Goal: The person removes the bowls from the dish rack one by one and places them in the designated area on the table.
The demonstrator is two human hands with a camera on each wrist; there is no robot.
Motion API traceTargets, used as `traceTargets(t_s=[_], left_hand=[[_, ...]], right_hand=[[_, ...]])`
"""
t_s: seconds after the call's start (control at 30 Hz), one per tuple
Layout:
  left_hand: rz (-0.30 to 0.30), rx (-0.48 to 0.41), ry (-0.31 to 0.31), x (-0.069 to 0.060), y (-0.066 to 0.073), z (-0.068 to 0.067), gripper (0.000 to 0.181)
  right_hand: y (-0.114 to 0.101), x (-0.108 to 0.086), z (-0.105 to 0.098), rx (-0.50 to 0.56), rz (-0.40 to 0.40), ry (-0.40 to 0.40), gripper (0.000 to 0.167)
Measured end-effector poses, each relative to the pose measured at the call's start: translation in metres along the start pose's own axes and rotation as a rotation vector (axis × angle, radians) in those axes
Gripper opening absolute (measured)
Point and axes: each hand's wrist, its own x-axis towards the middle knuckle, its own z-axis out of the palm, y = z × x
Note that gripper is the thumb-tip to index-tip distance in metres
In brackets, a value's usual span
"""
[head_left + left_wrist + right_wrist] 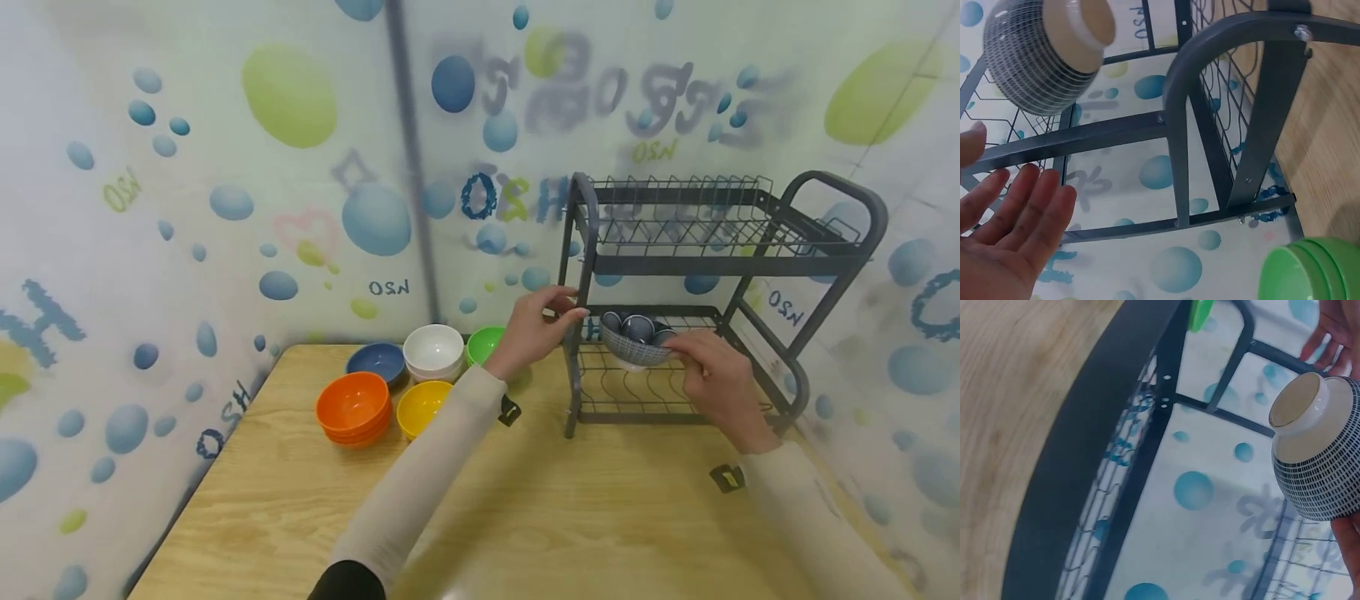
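My right hand (716, 385) pinches the rim of a blue-and-white patterned bowl (633, 346) at its right side. Inside the bowl sit several small dark blue rounded pieces with pale rims (638, 327); their kind is hard to tell. The bowl is held above the lower shelf of a dark metal dish rack (678, 265). From below, the right wrist view shows the bowl's white foot (1297, 406). My left hand (536, 327) is at the rack's left upright, its fingers (1041, 206) fairly straight and its thumb on the other side of the bar.
Left of the rack stand orange stacked bowls (354, 408), a yellow bowl (420, 407), a blue bowl (377, 363), white bowls (434, 350) and green stacked bowls (1310, 272). The wooden table (255, 492) meets a patterned wall covering (315, 208) behind.
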Motion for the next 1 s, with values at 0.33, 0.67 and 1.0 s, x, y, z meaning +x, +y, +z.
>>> traceTargets(t_s=[0.33, 0.67, 1.0], left_hand=[[0.281, 0.092, -0.092, -0.044, 0.016, -0.016, 0.052], [0.571, 0.223, -0.214, -0.079, 0.039, -0.024, 0.034], [0.622, 0.265, -0.196, -0.097, 0.042, -0.033, 0.013]], right_hand=[[-0.037, 0.009, -0.011, 0.105, -0.148, 0.009, 0.027], [-0.065, 0.009, -0.010, 0.114, -0.289, -0.015, 0.033], [-0.074, 0.012, -0.002, 0.217, -0.334, -0.062, 0.043]])
